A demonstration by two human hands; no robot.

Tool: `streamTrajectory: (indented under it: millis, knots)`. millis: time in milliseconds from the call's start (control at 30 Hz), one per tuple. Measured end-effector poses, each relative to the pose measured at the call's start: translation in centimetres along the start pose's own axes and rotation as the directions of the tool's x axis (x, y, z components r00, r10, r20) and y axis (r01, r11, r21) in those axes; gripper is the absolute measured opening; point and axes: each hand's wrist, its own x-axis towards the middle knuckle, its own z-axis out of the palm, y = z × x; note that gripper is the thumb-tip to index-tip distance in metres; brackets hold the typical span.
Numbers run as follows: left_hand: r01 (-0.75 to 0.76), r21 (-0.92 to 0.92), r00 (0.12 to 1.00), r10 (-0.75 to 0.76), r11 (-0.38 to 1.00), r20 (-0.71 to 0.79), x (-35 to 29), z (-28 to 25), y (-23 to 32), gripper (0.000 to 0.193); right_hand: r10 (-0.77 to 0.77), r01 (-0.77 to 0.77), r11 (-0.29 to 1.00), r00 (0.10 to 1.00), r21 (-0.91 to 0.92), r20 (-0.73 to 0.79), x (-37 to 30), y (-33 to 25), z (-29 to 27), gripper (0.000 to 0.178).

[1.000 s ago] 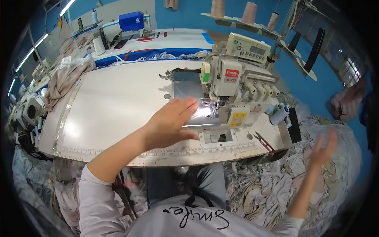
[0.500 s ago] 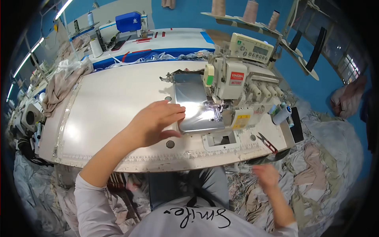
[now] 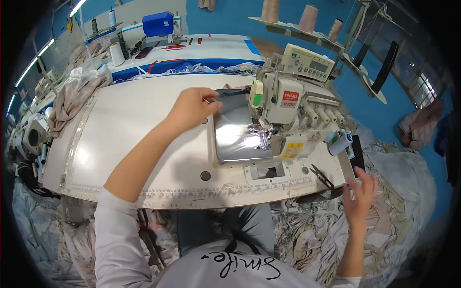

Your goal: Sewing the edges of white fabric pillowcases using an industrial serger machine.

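Note:
My left hand (image 3: 191, 109) is at the far left corner of the shiny metal plate (image 3: 233, 122) on the overlock sewing machine (image 3: 283, 98). Its fingers are curled, with a small shiny bit between them, over the spot where a small metal fitting showed earlier; what they hold is mostly hidden. My right hand (image 3: 361, 194) hangs in the air off the table's right edge with fingers spread, holding nothing. Nearest to it on the tabletop lie dark thread snips (image 3: 322, 177). A bit of pink cloth (image 3: 234, 87) shows behind the plate.
A white sewing table (image 3: 134, 129) carries the machine. Thread spools (image 3: 342, 144) stand at its right end; larger cones (image 3: 307, 18) sit on a rack above. Heaped fabric (image 3: 307, 240) lies below on the right. Beige cloth (image 3: 77, 101) hangs over the left end. Another sewing machine (image 3: 158, 26) is beyond.
My left hand has moved from the plate's left edge to its far left corner and curled its fingers. My right hand has moved right and up, and its fingers now spread.

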Motion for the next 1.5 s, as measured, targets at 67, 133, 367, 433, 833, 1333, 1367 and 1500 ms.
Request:
streamTrajectory:
  millis: [67, 133, 367, 433, 833, 1333, 1367, 1500]
  knots:
    - [0.068, -0.319, 0.992, -0.031, 0.945, 0.120, -2.2, 1.2, 1.5, 0.038, -0.004, 0.036, 0.978, 0.988, 0.204, -0.152, 2.1, -5.6, 0.2, 0.023]
    - [-0.036, -0.364, 0.984, 0.096, 0.931, 0.150, -4.6, 2.5, 2.8, 0.041, 0.026, 0.053, 0.872, 0.988, 0.487, -0.153, 3.9, -10.4, 1.3, 0.024]
    - [-0.586, 0.392, 0.801, 0.580, 0.709, 0.147, -9.4, 3.6, 3.3, 0.059, 0.182, 0.051, 0.668, 0.956, 0.743, -0.228, 9.5, -19.6, 5.2, 0.030]
    - [-0.602, 0.467, 0.784, 0.590, 0.647, 0.193, -9.7, 3.4, 2.5, 0.057, 0.151, 0.077, 0.713, 0.954, 0.697, -0.259, 10.7, -20.4, 5.7, 0.030]
    - [-0.304, -0.621, 0.950, 0.180, 0.723, -0.256, 5.9, 4.5, 3.4, 0.032, 0.231, -0.010, 0.779, 0.934, 0.627, -0.272, 12.5, -20.8, 6.5, 0.009]
    - [-0.176, -0.272, 0.957, 0.099, 0.946, -0.274, 10.5, 6.3, 0.9, 0.026, 0.316, -0.103, 0.654, 0.937, 0.750, -0.147, 11.9, -20.1, 7.7, 0.008]
    - [-0.170, -0.273, 0.960, 0.095, 0.947, -0.265, 10.7, 6.5, 0.4, 0.026, 0.309, -0.091, 0.660, 0.938, 0.745, -0.160, 11.8, -20.0, 7.8, 0.008]
    - [-0.028, -0.501, 0.992, -0.036, 0.865, -0.117, 10.9, 6.7, -0.3, 0.026, 0.335, -0.140, 0.599, 0.938, 0.788, -0.088, 11.6, -19.5, 7.8, 0.007]
